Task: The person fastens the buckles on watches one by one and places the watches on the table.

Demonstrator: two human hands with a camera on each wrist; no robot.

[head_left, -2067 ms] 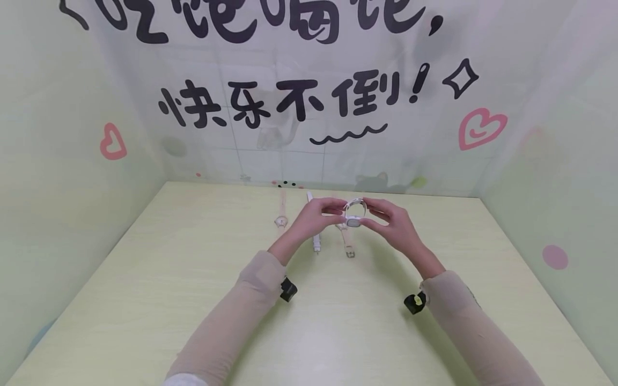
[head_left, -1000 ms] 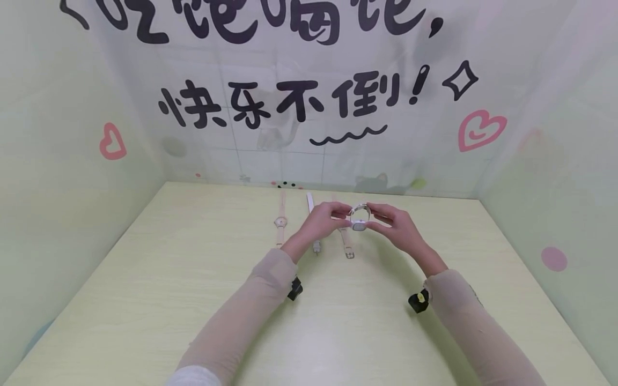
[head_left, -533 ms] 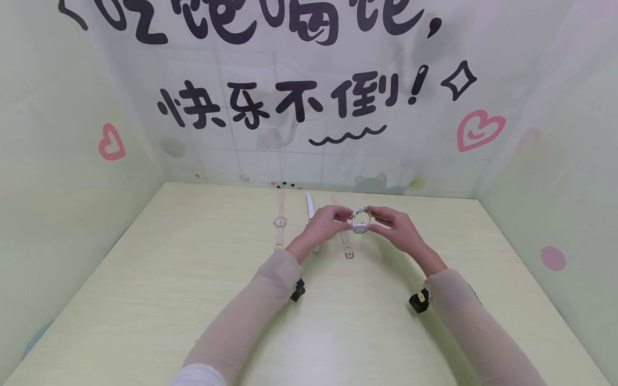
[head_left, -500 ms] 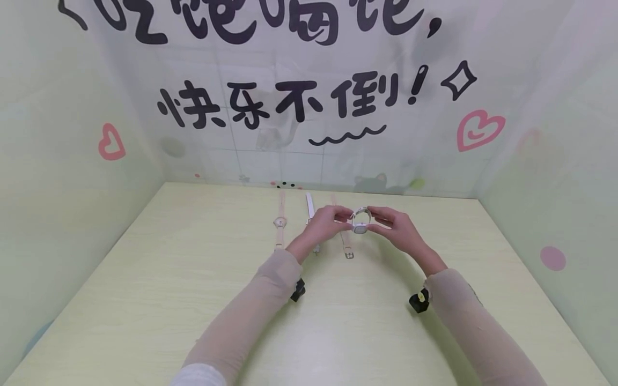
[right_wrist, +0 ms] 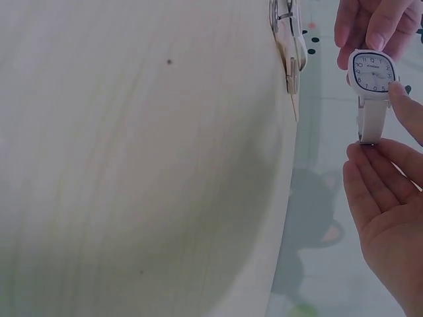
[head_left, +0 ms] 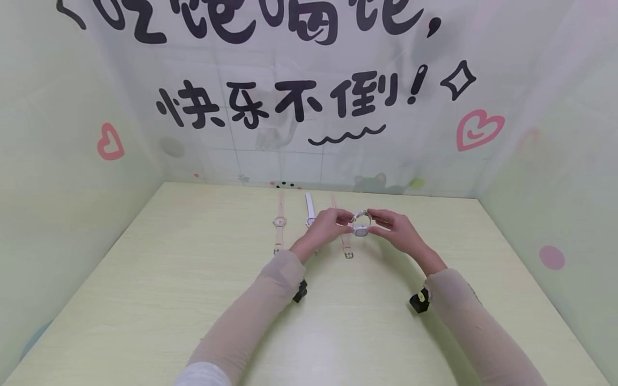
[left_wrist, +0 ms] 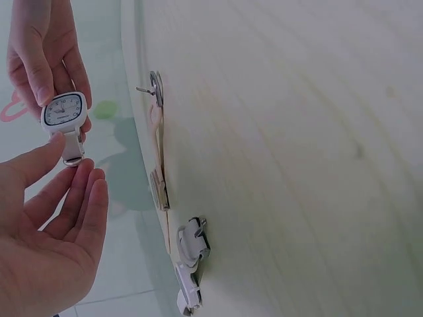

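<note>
Both hands meet above the far middle of the pale green surface [head_left: 145, 300], holding a small white watch [head_left: 360, 225] between them, clear of the top. The watch has a rounded square face with a dark dial, and its strap curls round into a loop behind the face, so the hands seem placed at the two sides of that loop to keep it steady and turned towards the person.

The left hand [head_left: 324, 225] pinches the strap end of the watch [left_wrist: 64, 119] between its thumb and fingertips, the rest of the palm spread and relaxed below it. The right hand [head_left: 396, 228] pinches the watch [right_wrist: 371, 79] at the case and the strap just beside it, thumb on one side and fingertips on the other, its palm likewise spread below. Light two-sided pinches of this kind suit a thin, floppy strap, which would sag or twist if held from one end only.

Three more watches lie flat on the surface just behind and under the hands, each stretched out straight and set side by side, pointing away from the person: a pink watch [head_left: 279, 221] to the left, a white strap [head_left: 309, 212] partly hidden by the left hand, and a pink strap with a metal buckle [head_left: 345, 247] between the hands. They lie parallel and apart, none touching another.

Behind stands a wall [head_left: 299, 102] with large black lettering and pink hearts.
</note>
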